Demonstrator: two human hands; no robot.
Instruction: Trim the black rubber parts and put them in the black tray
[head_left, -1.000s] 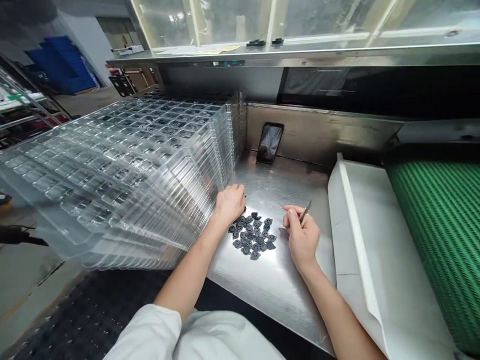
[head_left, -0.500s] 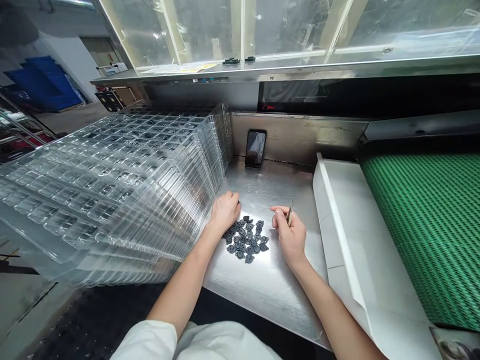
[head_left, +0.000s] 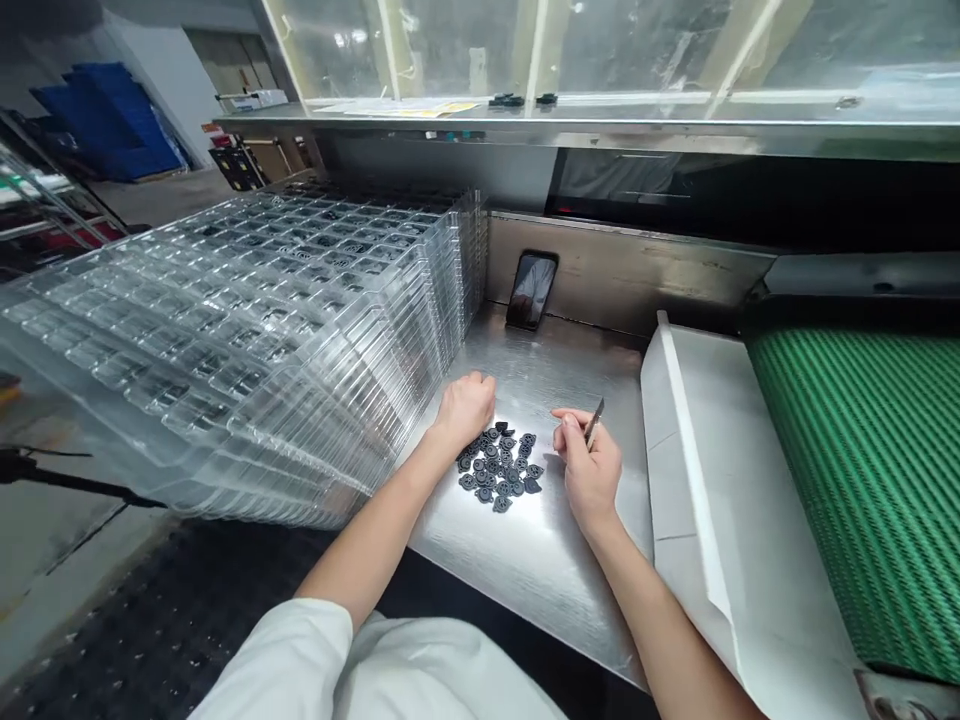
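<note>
Several small black plastic parts (head_left: 499, 468), with round holed middles and pointed ends, lie in a loose pile on the metal table (head_left: 517, 590). My left hand (head_left: 466, 408) is closed at the pile's upper left edge, fingers curled in a pinch; whatever they grip is hidden behind the knuckles. To the right of the pile, my right hand (head_left: 591, 468) is wrapped round a small craft knife (head_left: 596, 420), its narrow blade tilted up and away from me. The right index finger points left toward the pile, apart from the parts.
A tall stack of clear plastic trays (head_left: 300, 330) fills the left side. A phone (head_left: 532, 290) leans against the metal back wall. On the right stand a white chute (head_left: 720, 480) and a green conveyor belt (head_left: 870, 450). A shelf edge (head_left: 600, 135) crosses above.
The camera view has shifted, so the scene sits differently in frame. The knife blade now leans more to the right. Both hands stay near the pile with much the same grip.
</note>
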